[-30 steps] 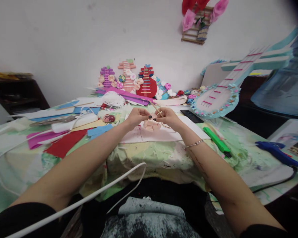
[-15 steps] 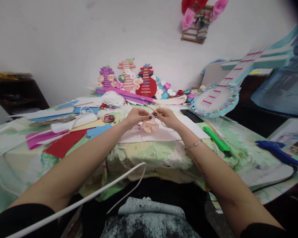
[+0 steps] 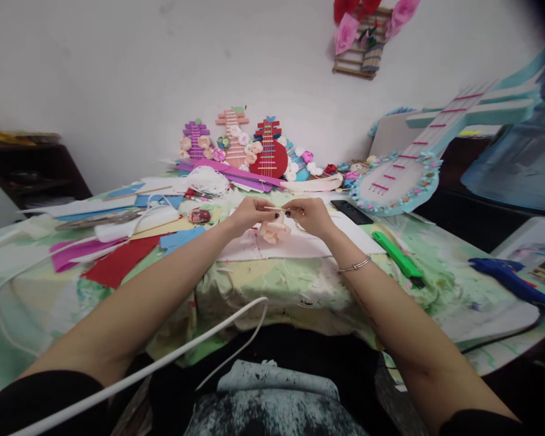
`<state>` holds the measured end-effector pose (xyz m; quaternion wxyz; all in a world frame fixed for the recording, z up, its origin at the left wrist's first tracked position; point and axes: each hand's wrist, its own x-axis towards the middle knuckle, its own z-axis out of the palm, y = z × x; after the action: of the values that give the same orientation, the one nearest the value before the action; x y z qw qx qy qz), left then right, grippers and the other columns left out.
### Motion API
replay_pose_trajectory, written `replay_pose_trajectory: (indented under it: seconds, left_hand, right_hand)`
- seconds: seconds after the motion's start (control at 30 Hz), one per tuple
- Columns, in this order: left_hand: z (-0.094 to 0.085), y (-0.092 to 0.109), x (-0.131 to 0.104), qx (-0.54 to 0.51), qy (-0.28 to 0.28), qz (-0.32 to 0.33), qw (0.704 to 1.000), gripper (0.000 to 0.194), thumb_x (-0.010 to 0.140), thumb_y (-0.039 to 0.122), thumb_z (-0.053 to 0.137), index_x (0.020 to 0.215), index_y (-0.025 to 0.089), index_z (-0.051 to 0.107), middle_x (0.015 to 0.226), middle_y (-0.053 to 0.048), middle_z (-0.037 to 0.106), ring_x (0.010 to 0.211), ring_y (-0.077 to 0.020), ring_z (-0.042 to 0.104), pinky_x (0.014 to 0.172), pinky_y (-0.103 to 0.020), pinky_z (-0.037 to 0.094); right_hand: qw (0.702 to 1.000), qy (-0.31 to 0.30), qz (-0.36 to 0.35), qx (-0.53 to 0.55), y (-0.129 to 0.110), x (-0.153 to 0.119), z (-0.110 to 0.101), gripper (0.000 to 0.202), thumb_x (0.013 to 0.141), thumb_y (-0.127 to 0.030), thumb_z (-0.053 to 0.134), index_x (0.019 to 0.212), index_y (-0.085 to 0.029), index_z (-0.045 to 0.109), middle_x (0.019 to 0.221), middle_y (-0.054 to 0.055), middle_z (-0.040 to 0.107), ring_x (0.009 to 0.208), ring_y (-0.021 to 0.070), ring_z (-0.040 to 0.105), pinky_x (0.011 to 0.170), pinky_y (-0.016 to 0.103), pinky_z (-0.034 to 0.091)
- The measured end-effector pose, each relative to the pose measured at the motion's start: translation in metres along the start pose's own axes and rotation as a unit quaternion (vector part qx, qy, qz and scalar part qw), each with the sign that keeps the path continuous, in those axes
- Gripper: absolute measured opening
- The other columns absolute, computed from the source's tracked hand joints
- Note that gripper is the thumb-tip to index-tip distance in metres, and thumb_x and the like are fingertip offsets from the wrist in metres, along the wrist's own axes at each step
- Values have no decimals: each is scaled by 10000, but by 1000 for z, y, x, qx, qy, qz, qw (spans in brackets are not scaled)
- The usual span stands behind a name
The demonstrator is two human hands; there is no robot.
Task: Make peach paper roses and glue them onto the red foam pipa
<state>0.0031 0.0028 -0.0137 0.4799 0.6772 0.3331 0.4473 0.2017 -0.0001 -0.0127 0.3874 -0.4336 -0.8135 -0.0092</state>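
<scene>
Over the white board (image 3: 345, 233), my two hands meet with their fingertips close together. My left hand (image 3: 253, 215) is closed in a pinch at the upper edge of a peach paper flower (image 3: 274, 232), which sits just below the fingertips. A thin wooden stick (image 3: 273, 209) lies almost level between the hands. My right hand (image 3: 309, 217) pinches the end of this stick, its thumb near my left thumb. The exact contact of the fingers with the petals is partly hidden.
A green utility knife (image 3: 397, 258), a black phone (image 3: 352, 212) and a blue glue gun (image 3: 511, 280) lie to the right. Red paper (image 3: 120, 260) lies left. Decorated paper lutes (image 3: 269, 154) stand behind. A white cable (image 3: 163, 360) crosses in front of me.
The wooden stick has turned from slanting up and away to nearly level across the flower's top. My right fingers have rolled inward slightly; my left hand has barely moved.
</scene>
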Motion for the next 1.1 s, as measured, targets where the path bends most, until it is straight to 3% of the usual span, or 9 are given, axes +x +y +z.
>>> replay_pose_trajectory:
  seconds: [0.4, 0.57, 0.73, 0.97, 1.1]
  left_hand:
    - [3, 2, -2, 23, 19, 24, 999, 234, 543, 264, 764, 698, 100, 705, 543, 4, 595, 485, -74, 479, 465, -199, 344]
    - [3, -3, 2, -34, 51, 13, 998, 200, 594, 310, 708, 621, 113, 688, 549, -12, 613, 528, -115, 560, 543, -241, 442]
    - [3, -2, 2, -36, 80, 20, 996, 268, 571, 365, 744, 594, 104, 692, 609, -45, 663, 578, -143, 601, 618, -293, 499]
    - [3, 0, 1, -23, 91, 34, 995, 256, 539, 328, 774, 620, 95, 709, 563, -18, 629, 555, -115, 557, 604, -272, 486]
    - [1, -2, 2, 7, 58, 48, 997, 311, 579, 392, 761, 659, 95, 715, 590, -30, 638, 562, -116, 550, 604, -271, 471]
  right_hand:
    - [999, 18, -34, 24, -2, -3, 5, 335, 766, -83, 547, 954, -267, 755, 823, -5, 751, 761, 191, 693, 670, 274, 495]
    - [998, 30, -47, 15, -4, -3, 5, 355, 757, -49, 531, 955, -240, 756, 831, 12, 752, 744, 180, 691, 665, 260, 488]
    - [995, 37, -79, -41, -11, -5, 4, 348, 795, -67, 511, 973, -245, 750, 895, 23, 748, 772, 175, 684, 674, 261, 478]
    - [982, 55, -118, -137, -17, -8, 5, 360, 815, -71, 488, 999, -252, 739, 903, 29, 741, 791, 168, 656, 665, 256, 428]
    - [978, 63, -91, -175, -16, -9, 2, 294, 819, -124, 490, 915, -225, 749, 830, 44, 728, 753, 166, 631, 644, 260, 390]
